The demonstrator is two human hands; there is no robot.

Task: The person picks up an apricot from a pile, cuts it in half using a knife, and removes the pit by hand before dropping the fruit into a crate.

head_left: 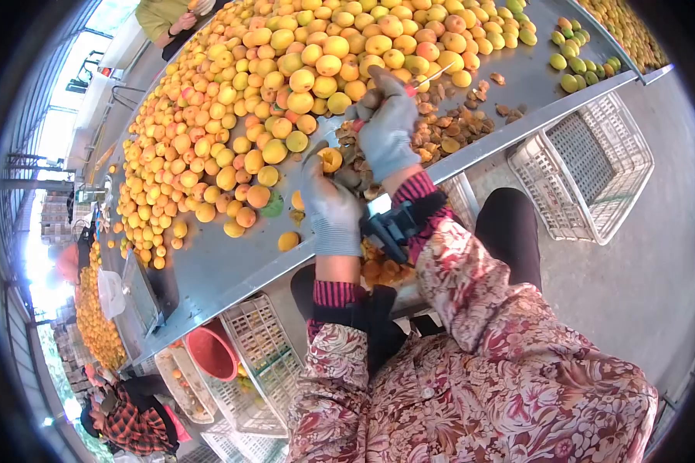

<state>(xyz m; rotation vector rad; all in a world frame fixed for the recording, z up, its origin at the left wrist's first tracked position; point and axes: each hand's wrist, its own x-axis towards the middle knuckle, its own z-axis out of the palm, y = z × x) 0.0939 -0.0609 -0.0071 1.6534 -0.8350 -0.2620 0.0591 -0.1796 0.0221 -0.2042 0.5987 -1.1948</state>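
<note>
Both hands wear grey-white work gloves over the metal table's front edge. My left hand point(328, 202) is curled round an opened orange-yellow apricot point(330, 160), whose hollow inside faces up. To its right, my right hand point(388, 127) is wrapped round the red handle of a knife point(432, 79), its thin blade pointing to the upper right. Brown pits and dark scraps point(449, 133) lie beside and beneath the hands. A large heap of whole apricots point(232, 116) spreads over the table beyond them.
The table's raised metal rim point(502, 130) runs diagonally below the hands. White plastic crates point(587, 166) stand on the floor at right and lower left, near a red bucket point(212, 351). Other people point(135, 417) are at lower left and top left. Greener fruit point(575, 58) lies upper right.
</note>
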